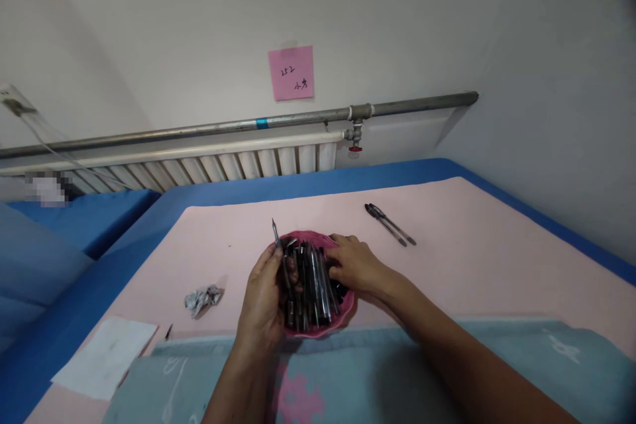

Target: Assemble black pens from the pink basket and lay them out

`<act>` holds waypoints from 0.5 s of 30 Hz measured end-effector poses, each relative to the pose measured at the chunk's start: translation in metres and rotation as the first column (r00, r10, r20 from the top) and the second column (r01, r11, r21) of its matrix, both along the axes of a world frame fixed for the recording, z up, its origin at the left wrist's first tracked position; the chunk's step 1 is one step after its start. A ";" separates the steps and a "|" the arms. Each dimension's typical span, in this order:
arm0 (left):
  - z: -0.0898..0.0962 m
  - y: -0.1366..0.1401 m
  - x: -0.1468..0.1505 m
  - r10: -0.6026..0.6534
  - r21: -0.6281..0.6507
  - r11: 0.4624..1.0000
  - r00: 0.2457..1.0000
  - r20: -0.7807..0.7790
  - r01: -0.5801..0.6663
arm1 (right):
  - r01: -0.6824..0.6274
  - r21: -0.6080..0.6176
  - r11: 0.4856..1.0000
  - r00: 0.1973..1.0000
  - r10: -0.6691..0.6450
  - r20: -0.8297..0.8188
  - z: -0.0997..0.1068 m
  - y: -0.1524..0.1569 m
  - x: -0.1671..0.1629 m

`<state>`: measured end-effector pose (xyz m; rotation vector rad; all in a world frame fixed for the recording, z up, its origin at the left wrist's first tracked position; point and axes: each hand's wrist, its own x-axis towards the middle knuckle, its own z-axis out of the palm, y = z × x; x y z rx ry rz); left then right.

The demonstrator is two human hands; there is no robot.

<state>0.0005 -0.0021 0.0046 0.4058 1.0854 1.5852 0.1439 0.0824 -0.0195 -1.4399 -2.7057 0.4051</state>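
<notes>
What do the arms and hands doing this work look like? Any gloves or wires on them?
They're a person's: the left hand and right hand wear no gloves. No sleeve, watch or cable shows on either forearm. Some fingers are hidden, so I can't rule out rings.

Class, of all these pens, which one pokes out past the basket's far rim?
The pen in the left hand: its slim tip juts beyond the pink basket, whereas two pens lie outside.
</notes>
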 end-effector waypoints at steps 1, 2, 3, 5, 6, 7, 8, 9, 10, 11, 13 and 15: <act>0.000 0.000 0.000 0.001 0.000 1.000 1.000 -0.001 -0.001 | -0.002 0.000 1.000 1.000 0.002 -0.001 0.000 0.000 0.000; 0.000 0.000 0.000 0.002 0.000 1.000 1.000 -0.002 -0.002 | -0.003 0.001 1.000 1.000 0.003 -0.003 0.000 0.000 0.000; -0.001 0.000 0.000 0.004 -0.002 1.000 1.000 -0.003 -0.004 | -0.004 0.003 1.000 1.000 0.004 -0.006 0.000 0.000 0.001; -0.001 0.000 0.000 0.001 -0.003 1.000 1.000 -0.005 -0.001 | -0.007 0.005 1.000 1.000 0.007 -0.014 0.001 -0.001 0.001; -0.001 0.000 0.000 -0.003 0.000 1.000 1.000 -0.005 0.003 | -0.008 0.005 1.000 1.000 0.008 -0.018 0.001 -0.001 0.001; -0.001 0.000 0.000 -0.008 0.005 1.000 1.000 -0.003 0.008 | -0.009 0.005 1.000 1.000 0.009 -0.022 0.001 -0.001 0.001; -0.001 0.000 0.000 -0.014 0.009 1.000 1.000 -0.001 0.014 | -0.010 0.007 1.000 1.000 0.010 -0.027 0.001 -0.001 0.001; -0.001 0.000 0.000 -0.018 0.015 1.000 1.000 0.001 0.018 | -0.011 0.010 1.000 0.999 0.011 -0.031 0.002 -0.001 0.001; -0.001 0.000 0.000 -0.019 0.020 1.000 1.000 0.002 0.019 | -0.010 0.019 1.000 0.999 0.011 -0.041 0.002 -0.001 0.002; 0.000 0.000 0.000 -0.020 0.022 1.000 1.000 0.002 0.020 | -0.006 0.035 0.999 0.998 0.008 -0.058 0.002 -0.001 0.002; 0.000 0.000 0.000 -0.033 0.016 0.999 0.999 0.001 0.033 | 0.010 0.077 0.997 0.995 -0.001 -0.104 0.004 -0.001 0.004; 0.001 -0.001 0.000 -0.063 0.006 0.998 0.998 0.002 0.063 | 0.015 0.112 0.994 0.989 0.002 -0.145 0.006 -0.002 0.005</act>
